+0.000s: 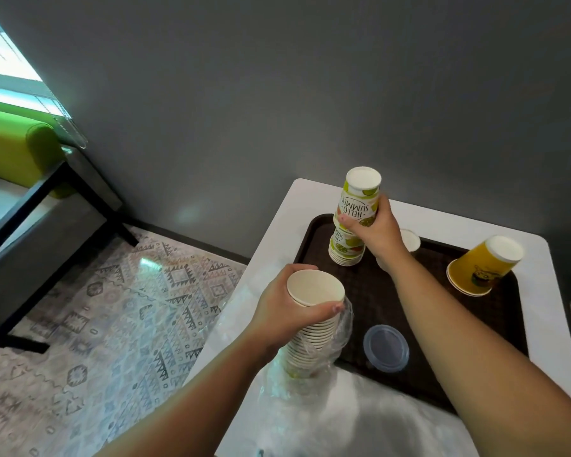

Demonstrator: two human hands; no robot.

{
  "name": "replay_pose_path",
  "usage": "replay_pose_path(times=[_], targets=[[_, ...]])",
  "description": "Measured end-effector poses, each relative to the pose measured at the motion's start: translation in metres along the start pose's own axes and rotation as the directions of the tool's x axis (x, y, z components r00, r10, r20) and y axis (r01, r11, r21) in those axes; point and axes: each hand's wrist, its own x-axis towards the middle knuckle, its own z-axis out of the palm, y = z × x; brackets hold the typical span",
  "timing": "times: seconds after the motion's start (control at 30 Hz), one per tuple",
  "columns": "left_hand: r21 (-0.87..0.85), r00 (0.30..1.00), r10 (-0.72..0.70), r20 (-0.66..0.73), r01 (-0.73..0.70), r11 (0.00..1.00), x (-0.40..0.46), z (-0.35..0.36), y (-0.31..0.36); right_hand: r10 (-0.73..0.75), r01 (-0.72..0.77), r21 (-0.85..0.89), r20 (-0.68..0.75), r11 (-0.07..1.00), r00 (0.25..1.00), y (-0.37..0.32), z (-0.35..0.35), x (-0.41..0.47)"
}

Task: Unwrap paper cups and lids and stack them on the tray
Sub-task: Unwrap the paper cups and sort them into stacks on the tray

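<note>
My left hand (pixel 289 313) grips a tall stack of white paper cups (pixel 312 319), mouths up, still half inside clear plastic wrap (pixel 338 344) at the tray's near left edge. My right hand (pixel 374 230) holds an upturned green-printed cup (pixel 360 196) on top of an upturned stack of the same cups (pixel 345 250) standing at the far left of the dark brown tray (pixel 442 324). A clear lid (pixel 386 347) lies on the tray near its front edge. A small stack of upturned yellow cups (pixel 482 267) stands at the tray's far right.
The tray rests on a white table (pixel 541 324) against a grey wall. Another white cup (pixel 409 240) shows partly behind my right wrist. Loose plastic wrap (pixel 297 417) lies on the table's near left. A patterned rug and a dark bench lie to the left.
</note>
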Motion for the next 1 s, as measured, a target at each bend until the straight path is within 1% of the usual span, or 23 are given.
replay_pose_path(times=[0.13,0.2,0.27,0.33,0.4,0.47,0.57,0.6,0.63,0.67,0.7,0.73,0.77,0.8,0.83,0.87,0.9,0.93,1.0], targets=[[0.008,1.000,0.003,0.000,-0.003,1.000,0.000,0.001,0.001,0.009,-0.010,-0.005,-0.093,1.000,0.996,0.008,0.003,0.010],[0.009,1.000,0.004,-0.004,-0.004,1.000,0.000,0.002,0.000,-0.021,0.019,-0.019,-0.129,1.000,0.991,0.013,0.004,0.013],[0.012,1.000,0.007,-0.006,-0.007,1.000,0.000,0.001,-0.001,-0.068,0.061,-0.052,-0.126,0.997,0.990,0.015,0.004,0.014],[0.011,1.000,0.010,-0.008,-0.010,1.000,0.000,0.001,-0.001,-0.132,0.118,-0.155,-0.085,0.981,0.988,0.016,0.005,0.014],[0.005,1.000,0.014,-0.011,-0.014,1.000,0.001,0.000,-0.001,-0.210,0.190,-0.351,-0.019,0.917,0.978,0.017,0.005,0.015],[0.006,1.000,0.023,-0.012,-0.023,1.000,0.001,0.001,-0.001,-0.204,0.193,-0.479,0.029,0.857,0.979,0.016,0.005,0.015],[0.020,0.999,0.046,-0.003,-0.046,0.999,-0.001,0.001,-0.003,-0.139,0.150,-0.626,0.066,0.765,0.988,0.004,0.005,0.008],[0.027,0.998,0.056,-0.001,-0.056,0.998,-0.002,0.001,-0.004,-0.163,0.173,-0.642,0.076,0.747,0.984,-0.004,0.005,0.002],[0.031,0.998,0.065,-0.001,-0.065,0.997,-0.003,0.001,-0.005,-0.202,0.214,-0.617,0.090,0.758,0.975,-0.013,0.005,-0.005],[0.031,0.997,0.074,-0.003,-0.074,0.997,-0.003,0.001,-0.005,-0.224,0.252,-0.566,0.119,0.785,0.967,-0.025,0.005,-0.014],[0.030,0.997,0.080,-0.005,-0.080,0.996,-0.003,0.001,-0.006,-0.219,0.283,-0.516,0.183,0.809,0.958,-0.036,0.004,-0.022],[0.028,0.996,0.085,-0.008,-0.085,0.996,-0.003,0.001,-0.006,-0.179,0.308,-0.497,0.292,0.811,0.940,-0.047,0.002,-0.032],[0.023,0.996,0.088,-0.012,-0.088,0.996,-0.003,0.002,-0.007,-0.102,0.332,-0.521,0.421,0.786,0.901,-0.057,0.001,-0.042],[0.016,0.996,0.088,-0.016,-0.088,0.996,-0.004,0.003,-0.007,-0.012,0.366,-0.558,0.537,0.745,0.843,-0.065,0.001,-0.052],[0.012,0.996,0.088,-0.017,-0.088,0.996,-0.005,0.004,-0.007,0.066,0.408,-0.591,0.618,0.696,0.783,-0.071,0.001,-0.062],[0.013,0.996,0.090,-0.020,-0.090,0.996,-0.006,0.005,-0.008,0.115,0.453,-0.613,0.666,0.648,0.737,-0.074,0.001,-0.071],[0.020,0.996,0.092,-0.023,-0.091,0.996,-0.007,0.006,-0.008,0.138,0.490,-0.627,0.689,0.605,0.712,-0.076,0.002,-0.078],[0.031,0.995,0.093,-0.027,-0.092,0.995,-0.007,0.007,-0.008,0.143,0.515,-0.638,0.696,0.573,0.704,-0.077,0.003,-0.083],[0.055,0.995,0.095,-0.029,-0.094,0.994,-0.010,0.008,-0.007,0.135,0.533,-0.657,0.688,0.534,0.713,-0.076,0.005,-0.090]])
